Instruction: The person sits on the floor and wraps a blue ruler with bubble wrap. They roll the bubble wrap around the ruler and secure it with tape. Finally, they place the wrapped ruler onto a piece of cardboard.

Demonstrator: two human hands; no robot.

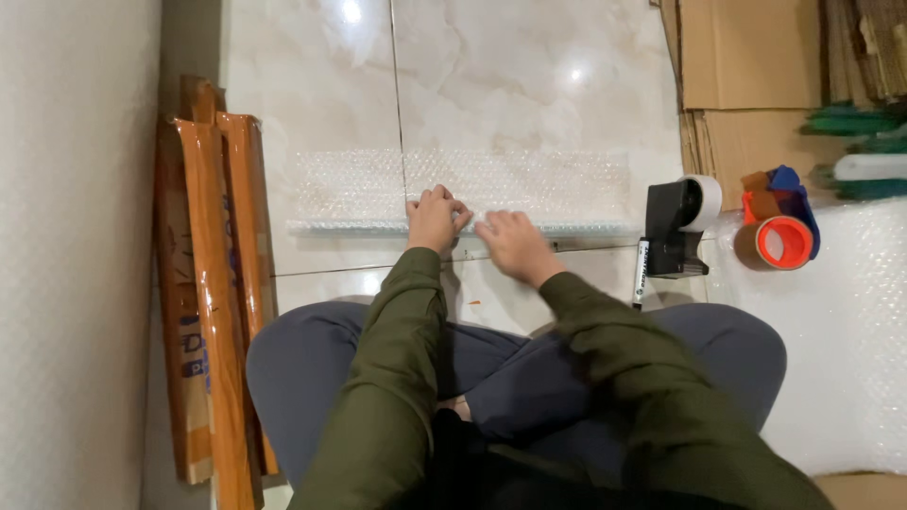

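My left hand [435, 219] & right hand [507, 241] both pinch the rolled edge of the bubble wrap [491, 184] (mid frame, on the floor tiles [312, 57]); tape dispenser [678, 227] sits right.

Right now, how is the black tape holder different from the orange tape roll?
The black tape dispenser is dark and boxy, carrying a white roll; the orange tape roll is round, bright and loose. The dispenser stands nearer the right hand; the orange roll lies farther right. Both rest on the floor.

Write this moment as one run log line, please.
left hand: on bubble wrap roll edge | right hand: same | tape dispenser: right
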